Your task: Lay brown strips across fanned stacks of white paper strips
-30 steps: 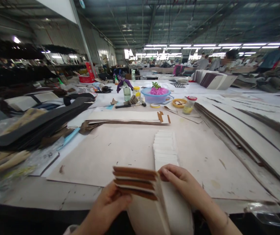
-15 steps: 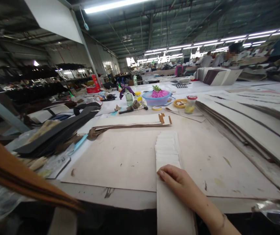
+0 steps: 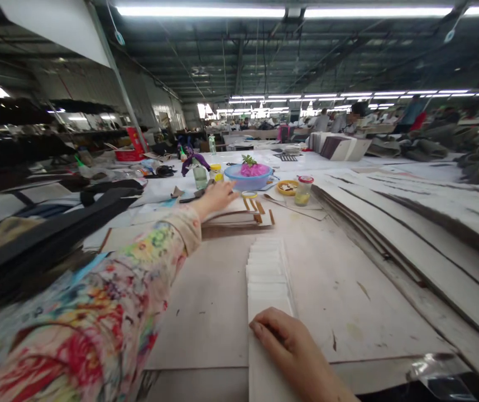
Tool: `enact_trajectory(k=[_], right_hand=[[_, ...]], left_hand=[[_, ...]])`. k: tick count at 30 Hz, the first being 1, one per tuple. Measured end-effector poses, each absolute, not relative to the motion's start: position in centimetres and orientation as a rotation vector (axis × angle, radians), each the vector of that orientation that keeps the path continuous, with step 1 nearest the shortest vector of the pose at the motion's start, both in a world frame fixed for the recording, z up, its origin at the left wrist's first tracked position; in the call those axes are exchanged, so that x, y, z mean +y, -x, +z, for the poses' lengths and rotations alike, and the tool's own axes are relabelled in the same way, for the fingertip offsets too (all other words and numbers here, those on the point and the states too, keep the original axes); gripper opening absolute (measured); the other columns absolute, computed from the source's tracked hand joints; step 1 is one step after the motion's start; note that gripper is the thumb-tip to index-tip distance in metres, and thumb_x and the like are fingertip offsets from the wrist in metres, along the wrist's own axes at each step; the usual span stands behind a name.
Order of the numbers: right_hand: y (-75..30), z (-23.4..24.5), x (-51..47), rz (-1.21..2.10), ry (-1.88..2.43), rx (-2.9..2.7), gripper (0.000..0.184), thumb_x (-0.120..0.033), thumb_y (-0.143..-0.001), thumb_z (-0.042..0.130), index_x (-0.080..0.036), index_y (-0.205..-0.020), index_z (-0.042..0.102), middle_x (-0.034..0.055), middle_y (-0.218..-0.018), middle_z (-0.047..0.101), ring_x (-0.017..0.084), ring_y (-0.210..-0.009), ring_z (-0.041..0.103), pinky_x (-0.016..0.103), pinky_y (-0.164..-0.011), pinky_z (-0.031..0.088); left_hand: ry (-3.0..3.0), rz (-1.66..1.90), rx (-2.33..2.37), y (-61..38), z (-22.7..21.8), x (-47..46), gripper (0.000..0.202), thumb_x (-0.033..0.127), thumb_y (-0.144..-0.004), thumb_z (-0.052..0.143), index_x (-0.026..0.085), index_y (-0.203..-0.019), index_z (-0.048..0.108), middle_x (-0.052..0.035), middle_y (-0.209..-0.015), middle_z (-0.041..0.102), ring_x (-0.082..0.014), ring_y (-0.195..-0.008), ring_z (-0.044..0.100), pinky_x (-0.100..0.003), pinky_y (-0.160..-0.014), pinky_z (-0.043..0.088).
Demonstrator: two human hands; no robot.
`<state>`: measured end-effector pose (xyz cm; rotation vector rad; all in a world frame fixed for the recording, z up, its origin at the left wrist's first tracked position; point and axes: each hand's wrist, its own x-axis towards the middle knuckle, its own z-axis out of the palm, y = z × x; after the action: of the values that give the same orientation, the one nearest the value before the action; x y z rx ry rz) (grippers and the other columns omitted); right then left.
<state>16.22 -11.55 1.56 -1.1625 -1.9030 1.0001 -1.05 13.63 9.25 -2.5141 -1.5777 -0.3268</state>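
Note:
My left hand (image 3: 218, 196), in a colourful flowered sleeve, reaches far forward and lies with stretched fingers on a flat pile of long pale sheets (image 3: 231, 218). Brown-edged strips (image 3: 257, 210) rest on that pile just right of the hand. Near the table's front edge my right hand (image 3: 284, 341) presses palm down on the near end of a fanned row of white paper strips (image 3: 267, 271), its fingers lying on them. The strips lie on a large beige board (image 3: 206, 301).
Beyond the left hand stand a blue bowl with pink contents (image 3: 248, 176), a tape roll (image 3: 248, 195), a yellow dish (image 3: 286, 187), a red-lidded jar (image 3: 304, 190) and a glass bottle (image 3: 200, 176). Dark sheets (image 3: 55, 229) are piled at left. Long boards (image 3: 411, 223) fill the right. People work far back.
My left hand carried the brown-edged strips away from the front edge, swung out left, and now lies stretched forward on the far pile. My right hand stayed on the white strips.

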Motion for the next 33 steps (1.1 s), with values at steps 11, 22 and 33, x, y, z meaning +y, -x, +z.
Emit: enact_trajectory(k=[11, 22, 33], right_hand=[[-16.5, 0.5, -11.7, 0.862, 1.045, -2.106, 0.017, -0.025, -0.089, 0.035, -0.022, -0.086, 0.051, 0.0002, -0.080, 0.059, 0.011, -0.075, 0.057, 0.020, -0.067, 0.044], [-17.2, 0.9, -12.2, 0.641, 0.970, -2.230, 0.017, -0.016, -0.086, 0.041, -0.022, -0.094, 0.055, 0.0036, -0.093, 0.061, 0.013, -0.088, 0.058, 0.023, -0.077, 0.048], [-17.2, 1.0, -14.4, 0.440, 1.046, -2.258, 0.024, -0.011, -0.082, 0.048, -0.023, -0.101, 0.057, 0.0017, -0.103, 0.061, 0.018, -0.099, 0.051, 0.036, -0.089, 0.041]], left_hand=[[2.773, -0.550, -1.363, -0.1, -0.3, 3.6, 0.034, 0.033, -0.090, 0.033, 0.021, -0.120, 0.044, -0.0017, -0.128, 0.045, -0.0108, -0.119, 0.036, -0.025, -0.102, 0.027], [3.044, -1.115, -1.140, -0.8, -0.5, -1.4, 0.026, 0.022, -0.088, 0.037, 0.012, -0.105, 0.054, -0.0087, -0.106, 0.057, -0.0156, -0.103, 0.048, -0.029, -0.094, 0.036], [3.114, -0.852, -1.027, -1.0, 0.9, -3.6, 0.025, 0.029, -0.086, 0.044, 0.015, -0.104, 0.055, -0.0075, -0.104, 0.055, -0.0188, -0.097, 0.048, -0.033, -0.088, 0.038]])
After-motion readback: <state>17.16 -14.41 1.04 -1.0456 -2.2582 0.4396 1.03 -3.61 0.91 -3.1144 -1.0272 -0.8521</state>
